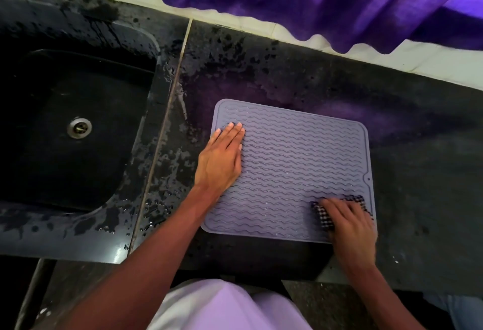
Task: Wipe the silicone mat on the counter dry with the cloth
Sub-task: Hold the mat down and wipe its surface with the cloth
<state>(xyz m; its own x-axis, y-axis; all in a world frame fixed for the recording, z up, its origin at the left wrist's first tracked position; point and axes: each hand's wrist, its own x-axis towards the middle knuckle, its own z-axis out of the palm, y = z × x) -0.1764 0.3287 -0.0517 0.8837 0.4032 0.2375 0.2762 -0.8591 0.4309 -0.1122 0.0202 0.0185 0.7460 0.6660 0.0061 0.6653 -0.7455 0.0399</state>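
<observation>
A grey silicone mat point(292, 162) with wavy ridges lies flat on the dark counter point(407, 131), right of the sink. My left hand point(222, 159) rests flat on the mat's left side, fingers straight and together. A dark-and-white checked cloth point(324, 216) sits bunched at the mat's near right corner. My right hand point(350, 225) covers most of the cloth, fingers curled over it and pressing it onto the mat.
A black sink point(65, 125) with a metal drain point(79, 127) lies to the left; water drops cover the counter strip point(167, 173) between sink and mat. A purple curtain point(326, 0) hangs over the white-tiled wall behind. The counter's front edge runs just below the mat.
</observation>
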